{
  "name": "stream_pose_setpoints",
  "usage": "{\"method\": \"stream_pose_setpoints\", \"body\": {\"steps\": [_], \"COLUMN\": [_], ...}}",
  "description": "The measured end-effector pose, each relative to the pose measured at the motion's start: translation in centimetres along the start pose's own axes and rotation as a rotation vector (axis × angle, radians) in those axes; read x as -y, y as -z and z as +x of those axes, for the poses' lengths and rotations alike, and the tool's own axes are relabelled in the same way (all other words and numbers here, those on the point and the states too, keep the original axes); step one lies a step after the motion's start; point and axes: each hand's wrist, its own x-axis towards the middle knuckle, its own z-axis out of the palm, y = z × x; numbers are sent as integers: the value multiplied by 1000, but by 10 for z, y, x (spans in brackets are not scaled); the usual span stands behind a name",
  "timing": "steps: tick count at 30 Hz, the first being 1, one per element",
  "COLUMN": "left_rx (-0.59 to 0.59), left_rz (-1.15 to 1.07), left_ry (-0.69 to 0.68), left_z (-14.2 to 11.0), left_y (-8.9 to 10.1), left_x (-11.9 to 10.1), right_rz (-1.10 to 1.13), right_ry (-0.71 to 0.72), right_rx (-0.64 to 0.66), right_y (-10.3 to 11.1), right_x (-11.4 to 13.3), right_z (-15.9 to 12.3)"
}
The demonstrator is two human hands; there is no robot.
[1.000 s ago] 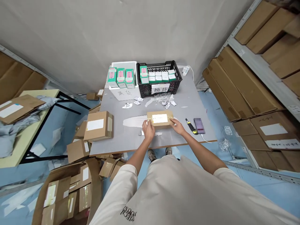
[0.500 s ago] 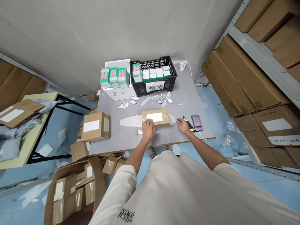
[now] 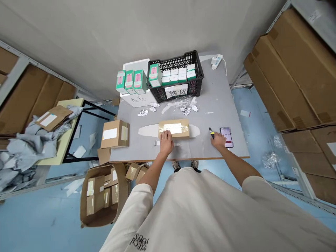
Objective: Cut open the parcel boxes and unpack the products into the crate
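A small taped cardboard box (image 3: pixel 186 132) with a white label lies near the front of the table. My left hand (image 3: pixel 166 140) rests on its front edge, fingers stretched onto the label; the thumb's contact is unclear. To the right, my right hand (image 3: pixel 218 139) is closed around a black and yellow utility knife (image 3: pixel 211 132), whose head points away and to the left. A smartphone (image 3: pixel 226 136) with a lit screen lies just beside that hand. Under the box, whitish worn patches (image 3: pixel 148 130) show on the grey tabletop.
A black crate (image 3: pixel 195 87) with green and white boxes stands at the back, next to a white foam box (image 3: pixel 138 99). Another cardboard box (image 3: pixel 114 134) sits left. Paper scraps (image 3: pixel 143 112) and clear plastic (image 3: pixel 181 102) lie between. A large carton (image 3: pixel 123 189) stands on the floor.
My right hand has moved right, away from the box, and has taken hold of the utility knife beside the phone. My left hand stays on the box. The view has shifted.
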Motion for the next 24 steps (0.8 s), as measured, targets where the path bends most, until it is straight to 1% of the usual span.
{"method": "stream_pose_setpoints", "body": {"steps": [4,8,11,13,15,18,19,21,22,24], "left_rx": [1,20,21,11,-1,-15,-17,-19,-19,-19], "left_rz": [-4,-1,1,-5,-6,5,13,27,30,24], "left_ry": [4,17,20,10,-3,-26,-36,-59,-71,-91], "left_z": [-1,-2,-2,-2,-3,-6,-8,-11,-12,-13], "left_y": [-2,-1,-1,-1,-1,0,1,2,2,5], "left_x": [-1,-2,-2,-1,2,5,7,10,12,16], "right_rz": [-19,5,121,285,495,815,920,1100,1145,1142], "right_ry": [23,27,20,8,-7,22,66,105,114,165], "right_rx": [-2,2,-11,-31,-61,-82,-59,-3,42,159], "right_y": [-2,2,12,23,39,68,78,96,104,116], "right_x": [0,0,4,12,24,52,63,88,100,124], "right_z": [4,2,2,3,5,7,6,3,1,-8]}}
